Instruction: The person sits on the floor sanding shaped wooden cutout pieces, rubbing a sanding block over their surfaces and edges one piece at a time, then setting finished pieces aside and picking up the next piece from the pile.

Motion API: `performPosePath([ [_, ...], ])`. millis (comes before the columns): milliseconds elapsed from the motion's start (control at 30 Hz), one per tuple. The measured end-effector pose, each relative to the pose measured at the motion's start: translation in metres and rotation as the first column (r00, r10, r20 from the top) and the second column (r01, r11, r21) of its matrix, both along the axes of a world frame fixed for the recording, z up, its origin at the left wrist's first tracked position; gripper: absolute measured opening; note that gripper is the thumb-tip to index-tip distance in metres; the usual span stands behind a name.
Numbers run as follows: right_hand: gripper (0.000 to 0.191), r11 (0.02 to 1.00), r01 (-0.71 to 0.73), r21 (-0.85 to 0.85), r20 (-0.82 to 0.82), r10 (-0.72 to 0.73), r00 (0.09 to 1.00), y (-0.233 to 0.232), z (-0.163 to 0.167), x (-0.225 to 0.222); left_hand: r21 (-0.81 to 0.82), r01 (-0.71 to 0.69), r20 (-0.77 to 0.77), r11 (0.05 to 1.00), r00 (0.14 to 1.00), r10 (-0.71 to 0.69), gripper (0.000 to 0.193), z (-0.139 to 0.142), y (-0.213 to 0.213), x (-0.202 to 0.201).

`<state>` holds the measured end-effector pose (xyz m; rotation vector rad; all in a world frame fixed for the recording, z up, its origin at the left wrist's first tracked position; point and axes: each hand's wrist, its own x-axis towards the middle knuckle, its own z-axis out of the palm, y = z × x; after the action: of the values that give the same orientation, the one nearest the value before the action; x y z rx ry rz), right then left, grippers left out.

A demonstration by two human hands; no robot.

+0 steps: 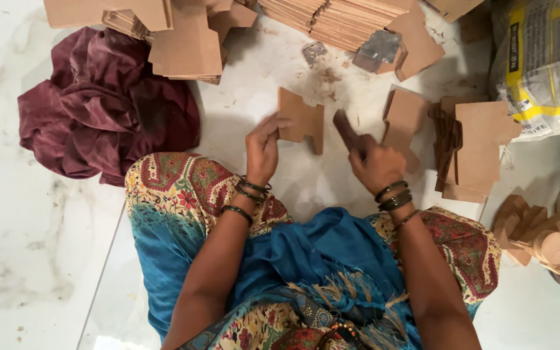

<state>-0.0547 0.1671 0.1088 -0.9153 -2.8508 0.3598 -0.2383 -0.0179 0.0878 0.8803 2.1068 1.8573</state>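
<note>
Board cutout (pixel 301 121) lies pinched by left hand (pixel 262 150); right hand (pixel 376 165), just beside, grips a dark block (pixel 345 129).

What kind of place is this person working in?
Probably a home or small craft workshop floor: stacks of cut board pieces on a marble floor, and the left hand holding a cut piece.

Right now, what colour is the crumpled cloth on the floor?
The crumpled cloth is dark maroon, plain and unpatterned, seen in the head view.
</note>
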Motion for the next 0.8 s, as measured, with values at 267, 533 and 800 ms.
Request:
performPosePath([
  [267, 0.031, 0.988, -0.070, -0.136, 0.173, 0.093, 0.980, -0.022, -0.022, -0.010, 0.029, -0.001, 0.447, 1.000, 0.894, -0.012, 0.049, -0.005, -0.001, -0.002],
  [533, 0.083, 0.961, -0.197, -0.193, 0.112, 0.222, 0.969, -0.030, -0.027, -0.013, -0.061, 0.188, 0.634, 0.980, 0.766, -0.108, 0.043, -0.026, 0.005, 0.007],
  [800, 0.077, 0.880, -0.475, 0.022, -0.044, 0.475, 0.879, -0.077, 0.014, -0.013, 0.021, 0.203, 0.739, 0.979, 0.656, -0.152, 0.065, -0.039, 0.007, 0.010],
])
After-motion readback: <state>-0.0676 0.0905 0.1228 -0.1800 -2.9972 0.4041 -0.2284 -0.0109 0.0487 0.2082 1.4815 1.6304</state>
